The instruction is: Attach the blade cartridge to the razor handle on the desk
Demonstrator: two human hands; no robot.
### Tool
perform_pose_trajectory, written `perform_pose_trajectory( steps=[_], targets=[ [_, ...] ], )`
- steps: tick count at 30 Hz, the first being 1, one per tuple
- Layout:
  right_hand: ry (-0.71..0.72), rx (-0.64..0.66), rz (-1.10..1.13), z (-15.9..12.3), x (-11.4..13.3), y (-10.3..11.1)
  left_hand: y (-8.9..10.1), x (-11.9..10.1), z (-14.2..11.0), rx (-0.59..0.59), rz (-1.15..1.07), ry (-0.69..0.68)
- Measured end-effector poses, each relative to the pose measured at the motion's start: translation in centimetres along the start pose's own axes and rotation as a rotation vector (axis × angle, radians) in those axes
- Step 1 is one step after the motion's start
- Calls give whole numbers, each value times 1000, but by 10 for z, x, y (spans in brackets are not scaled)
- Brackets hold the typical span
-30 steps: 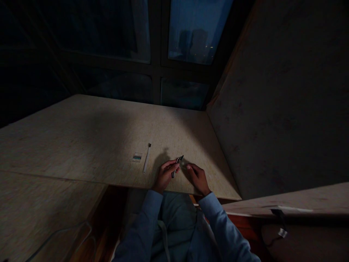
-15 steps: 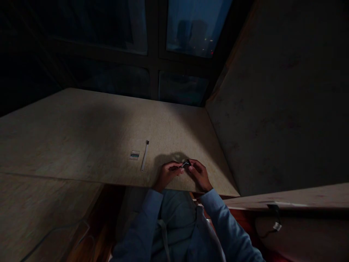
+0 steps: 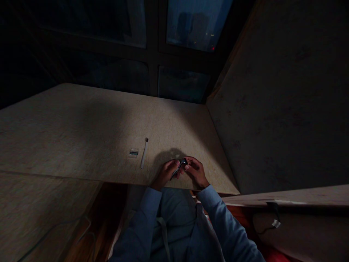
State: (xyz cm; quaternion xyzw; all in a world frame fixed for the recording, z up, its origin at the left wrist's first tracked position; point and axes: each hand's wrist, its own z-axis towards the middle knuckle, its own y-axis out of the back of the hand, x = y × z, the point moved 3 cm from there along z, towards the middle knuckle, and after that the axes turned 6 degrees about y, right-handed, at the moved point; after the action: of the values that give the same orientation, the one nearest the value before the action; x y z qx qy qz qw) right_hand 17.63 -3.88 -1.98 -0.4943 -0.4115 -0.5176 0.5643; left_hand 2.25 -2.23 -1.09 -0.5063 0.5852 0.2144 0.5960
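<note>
Near the table's front edge, my left hand point(image 3: 167, 172) is closed around the thin shiny handle of what looks like a razor point(image 3: 183, 161). Its dark head points up and to the right. The fingers of my right hand point(image 3: 196, 170) pinch that head from the right side. Dim light and the fingers hide the finer parts. To the left lies a slim white-handled brush point(image 3: 144, 153) with a small dark head at its far end. Beside the brush is a small clear case point(image 3: 133, 153) with a dark greenish strip across it.
The pale speckled table point(image 3: 109, 120) runs back to dark window frames point(image 3: 152, 72). A patterned panel point(image 3: 278, 109) rises along its right side. At the lower left, a cable point(image 3: 54, 227) lies over a lower surface. Another cable with a white tag point(image 3: 276, 223) hangs at lower right.
The razor has turned in my hands, so more of its handle now shows, slanting down to the left. Both hands have shifted slightly. The brush and case lie as before.
</note>
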Motion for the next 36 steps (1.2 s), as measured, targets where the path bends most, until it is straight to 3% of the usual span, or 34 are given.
perform_pose_trajectory(
  steps=[6, 11, 36],
  targets=[
    [-40, 10, 154, 12, 1, -32, 5, 2, -3, 93, -289, 102],
    [-66, 24, 237, 17, 2, -41, 8, 2, -1, 164, -438, 137],
    [-43, 7, 227, 9, 9, -39, 6, 0, -3, 106, -350, 92]
  ],
)
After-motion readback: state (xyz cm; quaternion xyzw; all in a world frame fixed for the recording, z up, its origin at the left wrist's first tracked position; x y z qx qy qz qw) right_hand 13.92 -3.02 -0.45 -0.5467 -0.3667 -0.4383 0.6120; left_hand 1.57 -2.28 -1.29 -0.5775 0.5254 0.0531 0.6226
